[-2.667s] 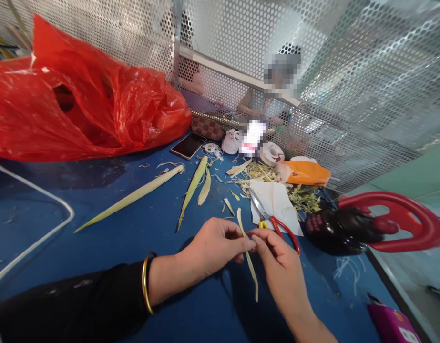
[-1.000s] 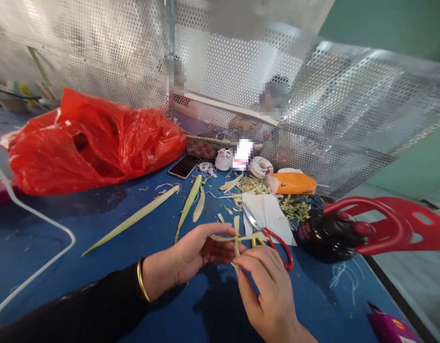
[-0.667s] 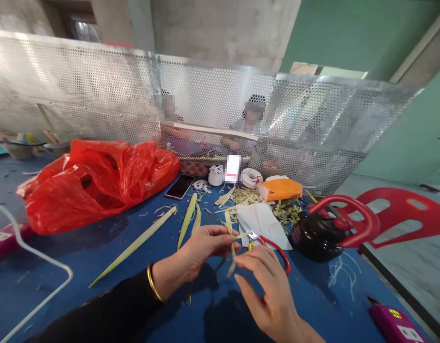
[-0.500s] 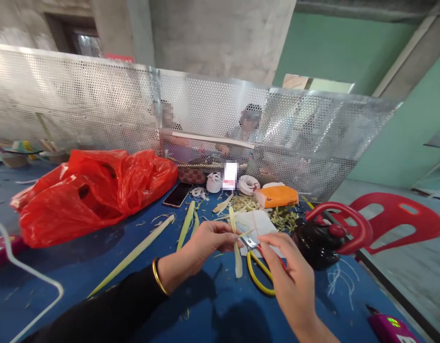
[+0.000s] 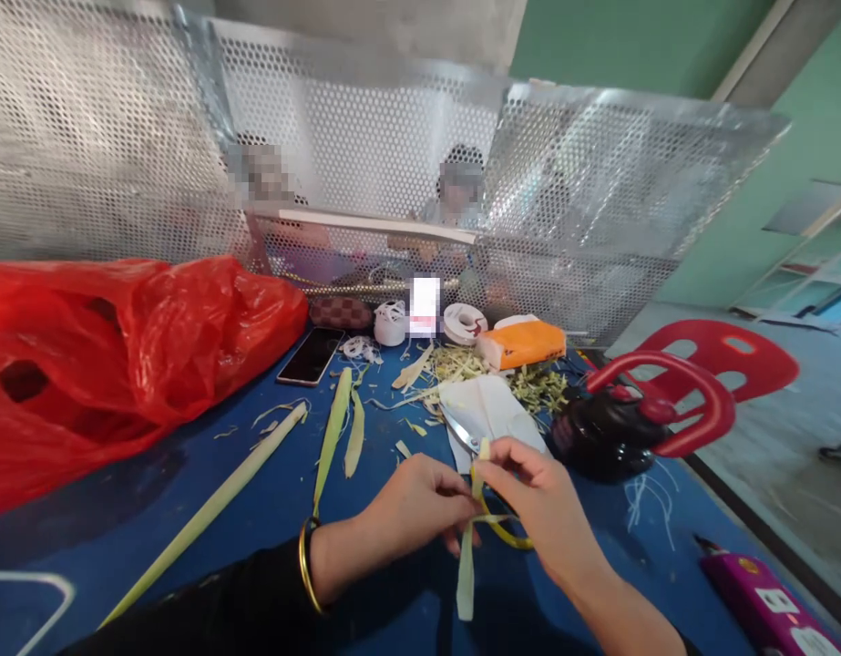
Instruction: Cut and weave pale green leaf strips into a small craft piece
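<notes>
My left hand (image 5: 426, 506), with a gold bangle at the wrist, pinches a pale green leaf strip (image 5: 466, 574) whose lower end hangs down. My right hand (image 5: 539, 487) has its thumb and fingers closed on the strip's upper end. A thin sliver crosses the strip between the hands. Below them lie scissors (image 5: 465, 432), blades on white paper (image 5: 492, 405) and yellow handle partly hidden by the right hand. Left of my hands lie a long leaf strip (image 5: 211, 506), a green leaf (image 5: 333, 428) and a shorter leaf piece (image 5: 355, 435).
A red plastic bag (image 5: 208, 355) fills the left. Behind stand a phone (image 5: 311, 355), a ribbon roll (image 5: 465, 323), an orange tissue pack (image 5: 522, 344) and leaf scraps (image 5: 539, 390). At right are a dark kettle (image 5: 598, 433) and a purple device (image 5: 768, 597). A perforated metal screen (image 5: 365, 137) has people behind it.
The view has tilted down. My right hand has moved from beside the scissors to the strip's upper end. Both hands and the strip now sit lower, nearer me.
</notes>
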{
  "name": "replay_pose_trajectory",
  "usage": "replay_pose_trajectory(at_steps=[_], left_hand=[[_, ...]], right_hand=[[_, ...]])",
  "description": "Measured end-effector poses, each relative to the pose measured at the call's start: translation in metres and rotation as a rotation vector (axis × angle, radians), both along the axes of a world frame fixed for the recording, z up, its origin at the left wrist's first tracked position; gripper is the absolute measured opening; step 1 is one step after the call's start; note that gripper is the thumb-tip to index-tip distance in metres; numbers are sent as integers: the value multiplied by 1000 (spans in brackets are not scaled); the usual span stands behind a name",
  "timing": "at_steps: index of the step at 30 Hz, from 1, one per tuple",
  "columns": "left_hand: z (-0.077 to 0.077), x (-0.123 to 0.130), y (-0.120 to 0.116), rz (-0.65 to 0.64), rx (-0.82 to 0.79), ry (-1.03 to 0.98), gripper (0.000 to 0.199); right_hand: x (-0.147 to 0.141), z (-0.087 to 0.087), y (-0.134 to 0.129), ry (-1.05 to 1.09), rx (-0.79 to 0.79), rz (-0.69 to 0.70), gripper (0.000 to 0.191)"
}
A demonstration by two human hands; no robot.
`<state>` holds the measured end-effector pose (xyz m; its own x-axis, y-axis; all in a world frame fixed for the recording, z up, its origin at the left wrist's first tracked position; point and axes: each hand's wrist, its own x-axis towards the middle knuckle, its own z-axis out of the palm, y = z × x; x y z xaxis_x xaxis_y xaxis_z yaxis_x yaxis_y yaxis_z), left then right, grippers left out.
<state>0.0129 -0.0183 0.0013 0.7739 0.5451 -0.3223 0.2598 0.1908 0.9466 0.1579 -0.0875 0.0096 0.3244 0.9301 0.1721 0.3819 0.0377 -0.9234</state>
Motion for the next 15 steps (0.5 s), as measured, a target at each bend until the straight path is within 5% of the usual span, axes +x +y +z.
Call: replay_pose_trajectory(at_steps=[4,10,15], left_hand=[[0,0,1,66,-50,24,16],[2,1,5,211,-197,-36,16],[3,1,6,238,-286,-137,24]], right_hand=[[2,-5,-5,-160,98,-50,16],[-4,-9,-11,-719,494,57,14],[-5,-13,-10,-811,484,45,15]])
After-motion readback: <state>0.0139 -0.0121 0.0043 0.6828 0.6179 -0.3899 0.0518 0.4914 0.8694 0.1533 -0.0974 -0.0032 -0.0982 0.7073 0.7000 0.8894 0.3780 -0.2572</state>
